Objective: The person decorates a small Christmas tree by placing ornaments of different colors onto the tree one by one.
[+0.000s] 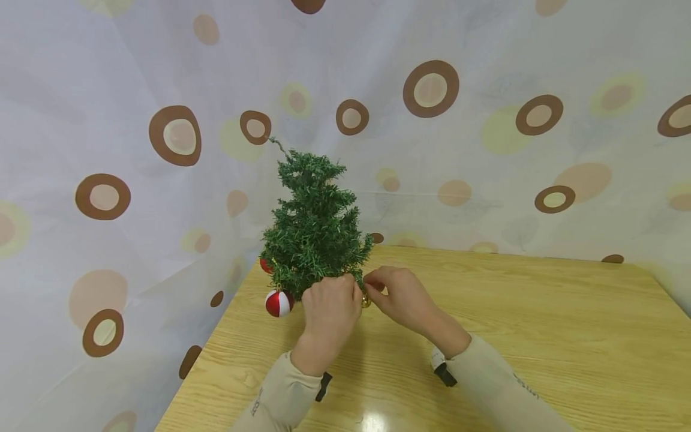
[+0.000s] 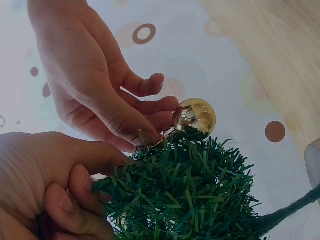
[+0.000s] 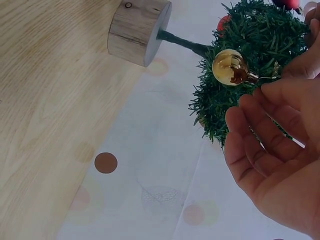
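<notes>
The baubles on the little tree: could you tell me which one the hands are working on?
The gold bauble, at the lower branch tip between the left hand and right hand. The red-and-white bauble hangs untouched to the left.

left hand [image 1: 330, 306]: fingers curled, gripping | right hand [image 1: 402, 297]: thumb and forefinger pinched, other fingers loose | hands nearly touched, forearms converged

We see 1 small green tree [image 1: 315, 228] on 1 wooden counter [image 1: 540, 336]. It stands on 1 round wood base [image 3: 137, 31]. We count 3 balls on the tree: 1 gold ball [image 2: 194, 117], 1 red and white ball [image 1: 278, 303] and 1 red ball [image 1: 265, 265]. There are 2 hands, the left hand [image 1: 330, 306] and the right hand [image 1: 402, 295].
</notes>
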`<state>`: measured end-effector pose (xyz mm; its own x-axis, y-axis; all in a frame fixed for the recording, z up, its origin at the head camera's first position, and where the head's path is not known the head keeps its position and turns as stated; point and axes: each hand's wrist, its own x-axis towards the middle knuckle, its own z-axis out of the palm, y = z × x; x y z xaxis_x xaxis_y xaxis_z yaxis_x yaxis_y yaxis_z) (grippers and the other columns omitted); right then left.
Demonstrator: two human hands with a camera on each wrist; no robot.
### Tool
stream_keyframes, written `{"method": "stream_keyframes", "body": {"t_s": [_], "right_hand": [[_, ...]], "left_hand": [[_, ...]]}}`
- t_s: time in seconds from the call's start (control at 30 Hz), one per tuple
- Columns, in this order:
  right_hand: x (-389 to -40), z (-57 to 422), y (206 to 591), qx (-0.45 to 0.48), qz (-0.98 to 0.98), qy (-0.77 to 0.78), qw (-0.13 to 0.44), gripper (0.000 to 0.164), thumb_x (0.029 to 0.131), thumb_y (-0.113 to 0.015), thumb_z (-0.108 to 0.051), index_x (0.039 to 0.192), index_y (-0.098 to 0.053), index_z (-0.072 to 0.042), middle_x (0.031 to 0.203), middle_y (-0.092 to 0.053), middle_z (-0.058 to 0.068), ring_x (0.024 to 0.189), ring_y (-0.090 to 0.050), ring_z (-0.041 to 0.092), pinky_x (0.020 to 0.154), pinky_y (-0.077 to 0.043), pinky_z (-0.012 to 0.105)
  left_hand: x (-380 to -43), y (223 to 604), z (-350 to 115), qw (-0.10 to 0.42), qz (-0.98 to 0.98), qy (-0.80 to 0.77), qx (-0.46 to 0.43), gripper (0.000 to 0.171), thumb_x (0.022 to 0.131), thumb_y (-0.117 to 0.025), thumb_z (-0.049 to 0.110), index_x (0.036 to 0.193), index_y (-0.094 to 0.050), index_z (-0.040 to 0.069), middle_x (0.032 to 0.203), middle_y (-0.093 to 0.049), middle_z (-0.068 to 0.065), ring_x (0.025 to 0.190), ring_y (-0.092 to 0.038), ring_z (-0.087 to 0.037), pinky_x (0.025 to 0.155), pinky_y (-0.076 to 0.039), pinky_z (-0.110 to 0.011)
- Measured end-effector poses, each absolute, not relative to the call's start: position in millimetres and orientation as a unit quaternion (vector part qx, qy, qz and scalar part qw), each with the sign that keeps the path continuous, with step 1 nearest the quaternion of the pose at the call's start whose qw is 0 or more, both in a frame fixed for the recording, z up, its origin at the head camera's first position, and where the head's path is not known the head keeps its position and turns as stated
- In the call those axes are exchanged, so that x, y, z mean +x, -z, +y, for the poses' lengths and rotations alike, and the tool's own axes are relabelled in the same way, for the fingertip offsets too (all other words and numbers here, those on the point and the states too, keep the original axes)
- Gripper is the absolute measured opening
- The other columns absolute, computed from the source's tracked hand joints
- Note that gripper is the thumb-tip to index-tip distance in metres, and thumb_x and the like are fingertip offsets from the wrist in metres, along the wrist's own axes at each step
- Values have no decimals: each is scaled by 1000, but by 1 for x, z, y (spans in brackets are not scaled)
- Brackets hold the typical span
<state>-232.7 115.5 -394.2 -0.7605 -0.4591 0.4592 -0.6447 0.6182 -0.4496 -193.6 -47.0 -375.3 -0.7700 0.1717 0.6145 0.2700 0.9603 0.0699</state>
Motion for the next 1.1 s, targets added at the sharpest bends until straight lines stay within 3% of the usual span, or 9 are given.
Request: {"method": "stream_keyframes", "body": {"t_s": [0.17, 0.27, 0.37, 0.5, 0.7, 0.83, 0.93, 1.1], "right_hand": [[-233, 115, 395, 314, -885, -309, 149, 12, 101, -70, -7, 106, -80, -7, 96, -78, 5, 84, -72, 16, 76, -61, 35], [-233, 115, 395, 313, -885, -311, 150, 12, 101, -70, -9, 106, -81, -8, 96, -77, 3, 84, -72, 15, 76, -61, 34], [-232, 114, 395, 318, -883, -311, 150, 12, 101, -70, -10, 106, -81, -9, 93, -76, 1, 83, -71, 14, 74, -60, 32], [-232, 113, 395, 325, -880, -312, 154, 11, 101, -71, -11, 106, -81, -9, 91, -76, 0, 81, -71, 13, 72, -59, 31], [-234, 115, 396, 325, -879, -313, 153, 11, 100, -71, -8, 104, -81, -8, 95, -78, 3, 83, -72, 15, 75, -61, 33], [-234, 115, 395, 325, -881, -310, 152, 11, 100, -71, -8, 105, -80, -8, 98, -78, 4, 83, -73, 15, 75, -62, 33], [-234, 115, 395, 323, -882, -307, 156, 11, 100, -71, -8, 105, -80, -7, 98, -78, 4, 83, -73, 15, 75, -62, 34], [-233, 115, 395, 322, -881, -306, 164, 10, 98, -73, -7, 105, -80, -7, 97, -79, 5, 82, -72, 14, 74, -61, 34]], "left_hand": [[-193, 376, -47, 312, -938, 89, -123, 54, 97, -75, 19, 57, -38, 19, 51, -17, 8, 44, -15, -8, 43, -8, -21], [-192, 376, -48, 308, -938, 99, -122, 43, 97, -77, 22, 61, -55, 16, 48, -29, 6, 42, -20, -8, 42, -11, -20], [-190, 375, -49, 329, -928, 120, -123, 21, 96, -79, 22, 78, -76, 12, 50, -52, 2, 39, -29, -8, 41, -15, -18], [-187, 371, -52, 393, -892, 168, -146, 13, 95, -79, 19, 99, -82, 7, 67, -73, -4, 38, -42, -10, 39, -20, -16], [-187, 364, -61, 476, -829, 241, -170, 17, 94, -78, 7, 108, -78, -1, 74, -68, -9, 51, -57, -14, 42, -39, -20], [-189, 361, -69, 513, -804, 259, -156, 24, 94, -78, 3, 116, -74, -4, 96, -69, -17, 74, -67, -26, 60, -58, -34], [-191, 361, -75, 521, -799, 262, -144, 28, 94, -77, 1, 121, -72, -5, 115, -67, -23, 96, -67, -34, 76, -62, -44], [-194, 362, -81, 498, -811, 279, -128, 37, 95, -77, 4, 130, -68, -5, 135, -62, -29, 117, -65, -43, 92, -60, -54]]}}
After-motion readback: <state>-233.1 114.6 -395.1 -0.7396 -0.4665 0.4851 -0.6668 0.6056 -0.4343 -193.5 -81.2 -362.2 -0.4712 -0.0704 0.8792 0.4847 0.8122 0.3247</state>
